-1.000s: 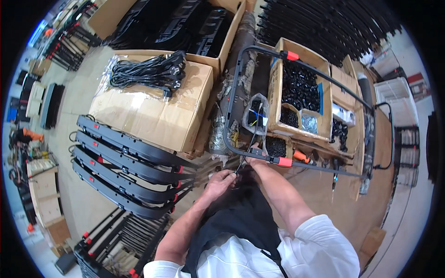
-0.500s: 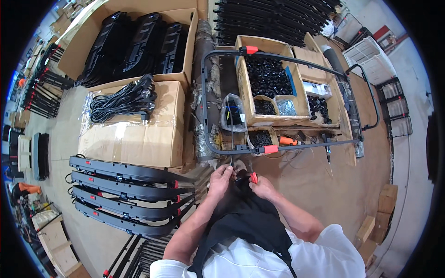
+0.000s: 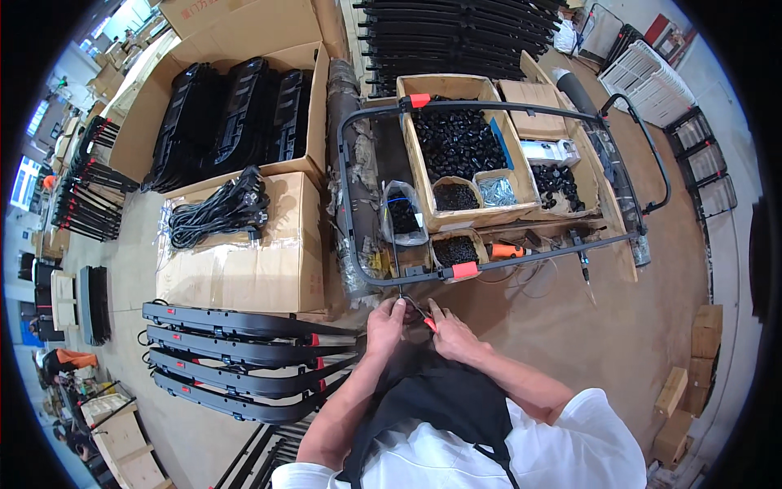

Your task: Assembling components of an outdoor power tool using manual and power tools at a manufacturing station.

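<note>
My left hand [image 3: 384,328] pinches the lower end of a thin black cable [image 3: 397,259] between thumb and fingers. The cable runs up past the near bar of a black tubular frame [image 3: 529,261] with red clips. Closed around a red-handled tool [image 3: 430,323], which looks like pliers, my right hand [image 3: 454,332] is just right of the left. The tool's dark tip reaches toward the cable end, but whether it touches is too small to tell. Beyond the near bar, a clear plastic bag [image 3: 418,236] of black parts sits beside the cable.
Under the frame stands a wooden box [image 3: 476,218] of small black parts and screws. An orange power tool [image 3: 505,251] lies near it. To the left are a carton [image 3: 244,281] with coiled black power cords [image 3: 216,213], a stack of black curved housings [image 3: 244,365] and an open carton [image 3: 130,151].
My right hand has brought the red-handled tool up close to the left hand and the cable end. My left hand keeps its pinch. The whole view has shifted slightly.
</note>
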Demonstrator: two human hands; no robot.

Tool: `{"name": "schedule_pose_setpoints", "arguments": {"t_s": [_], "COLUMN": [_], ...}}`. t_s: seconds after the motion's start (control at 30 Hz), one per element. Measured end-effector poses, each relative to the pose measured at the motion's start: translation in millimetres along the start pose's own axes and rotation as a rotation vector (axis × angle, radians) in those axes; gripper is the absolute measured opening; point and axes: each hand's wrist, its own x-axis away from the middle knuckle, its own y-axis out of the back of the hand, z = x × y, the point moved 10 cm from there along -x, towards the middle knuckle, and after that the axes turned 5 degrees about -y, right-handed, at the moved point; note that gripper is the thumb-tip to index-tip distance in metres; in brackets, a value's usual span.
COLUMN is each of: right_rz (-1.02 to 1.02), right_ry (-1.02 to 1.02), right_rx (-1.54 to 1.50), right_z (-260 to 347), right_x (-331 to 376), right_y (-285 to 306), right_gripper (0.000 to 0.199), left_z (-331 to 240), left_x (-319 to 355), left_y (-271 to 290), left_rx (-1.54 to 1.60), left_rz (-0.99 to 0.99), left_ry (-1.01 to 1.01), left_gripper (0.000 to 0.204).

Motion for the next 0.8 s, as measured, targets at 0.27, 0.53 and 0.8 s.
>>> {"name": "schedule_pose_setpoints", "arguments": {"t_s": [0.27,0.53,0.8], "right_rz": [0.023,0.079,-0.157], "right_ry": [0.080,0.181,0.268], "right_rx": [0.107,0.253,0.394], "right_z": [5,11,8], "right_x": [-4,-2,-4], "right_y": [5,19,23], "right_gripper": [0.082,0.079,0.088], "left_z": [-27,-53,-33], "left_x": [6,18,8], "left_y": [4,-8,-6], "left_rx": [-0.613,-0.685,-0.585], "left_rz": [-0.140,-0.192,-0.191], "left_ry": [-0.157,-0.241,-0.172], "left_gripper": [0.038,0.034,0.035]}}
